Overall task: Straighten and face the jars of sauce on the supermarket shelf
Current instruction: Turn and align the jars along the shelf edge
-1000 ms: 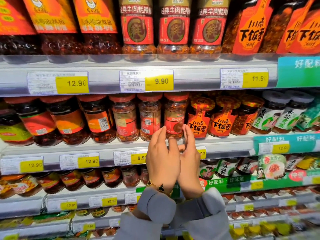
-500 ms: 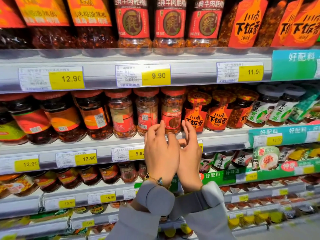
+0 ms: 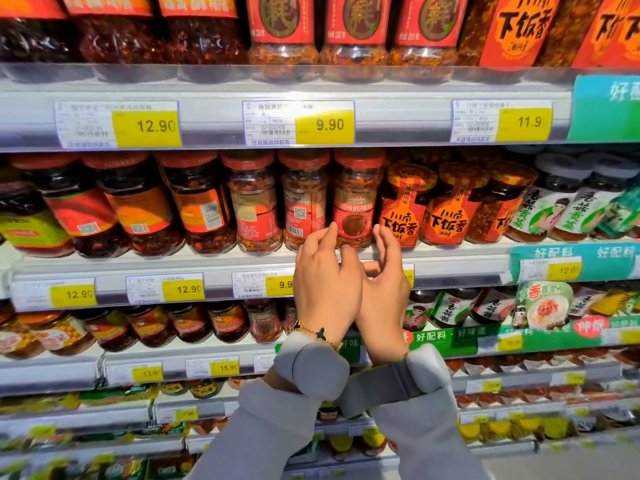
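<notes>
Three red-lidded jars of chilli sauce stand in a row on the middle shelf (image 3: 242,261). The left one (image 3: 254,206) and the middle one (image 3: 303,202) show their back labels with barcode and QR code. The right one (image 3: 356,206) shows its front label. My left hand (image 3: 325,282) and my right hand (image 3: 386,282) are raised side by side just below that right jar, fingers relaxed and slightly curled, holding nothing. Their fingertips reach the jar's lower edge; whether they touch it I cannot tell.
Dark chilli-oil jars (image 3: 138,206) stand to the left, orange-labelled jars (image 3: 403,206) and white-lidded mushroom jars (image 3: 547,202) to the right. Taller bottles (image 3: 353,32) fill the shelf above. Yellow price tags (image 3: 323,124) line the shelf edges. More jars (image 3: 263,320) sit on lower shelves.
Both hands have stayed together below the right red-lidded jar, lifting slightly toward it. The view has shifted a little downward.
</notes>
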Demonstrator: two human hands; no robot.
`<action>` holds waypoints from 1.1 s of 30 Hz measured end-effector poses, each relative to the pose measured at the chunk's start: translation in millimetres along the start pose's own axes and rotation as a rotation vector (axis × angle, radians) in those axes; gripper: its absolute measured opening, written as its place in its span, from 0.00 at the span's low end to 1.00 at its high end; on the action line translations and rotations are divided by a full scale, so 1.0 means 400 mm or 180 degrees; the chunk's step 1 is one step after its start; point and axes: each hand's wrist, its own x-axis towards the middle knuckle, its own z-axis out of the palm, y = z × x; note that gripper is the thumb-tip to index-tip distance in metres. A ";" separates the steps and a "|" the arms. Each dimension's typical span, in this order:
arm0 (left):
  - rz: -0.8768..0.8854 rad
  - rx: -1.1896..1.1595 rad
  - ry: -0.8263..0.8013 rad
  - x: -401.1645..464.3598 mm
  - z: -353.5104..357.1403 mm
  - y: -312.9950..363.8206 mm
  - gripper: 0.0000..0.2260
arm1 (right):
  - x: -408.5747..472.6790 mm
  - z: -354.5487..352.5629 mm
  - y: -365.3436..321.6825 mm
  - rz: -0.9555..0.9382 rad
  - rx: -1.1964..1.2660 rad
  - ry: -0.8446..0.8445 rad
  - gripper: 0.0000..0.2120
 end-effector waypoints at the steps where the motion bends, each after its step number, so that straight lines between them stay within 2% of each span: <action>1: -0.0002 0.0029 0.0023 -0.001 0.001 0.000 0.19 | -0.001 0.001 -0.003 -0.0051 -0.0092 -0.0075 0.29; 3: 0.0020 0.0052 0.0000 -0.001 0.001 -0.001 0.19 | -0.003 0.002 -0.007 -0.0054 -0.0150 -0.0161 0.30; 11: 0.0126 0.0316 -0.0375 0.007 -0.010 -0.011 0.21 | -0.011 0.003 -0.004 0.0038 0.0213 0.0129 0.26; 19: 0.0230 0.0388 -0.0271 0.004 0.001 -0.018 0.23 | 0.003 -0.011 -0.010 0.0023 -0.0293 -0.0243 0.30; 29: 0.0325 0.0127 -0.0151 -0.012 0.003 -0.029 0.23 | 0.001 -0.012 -0.006 0.0089 -0.0305 -0.0277 0.30; 33: 0.0320 0.0321 -0.0142 -0.006 0.009 -0.023 0.25 | 0.003 -0.018 0.001 0.0004 -0.0369 -0.0207 0.28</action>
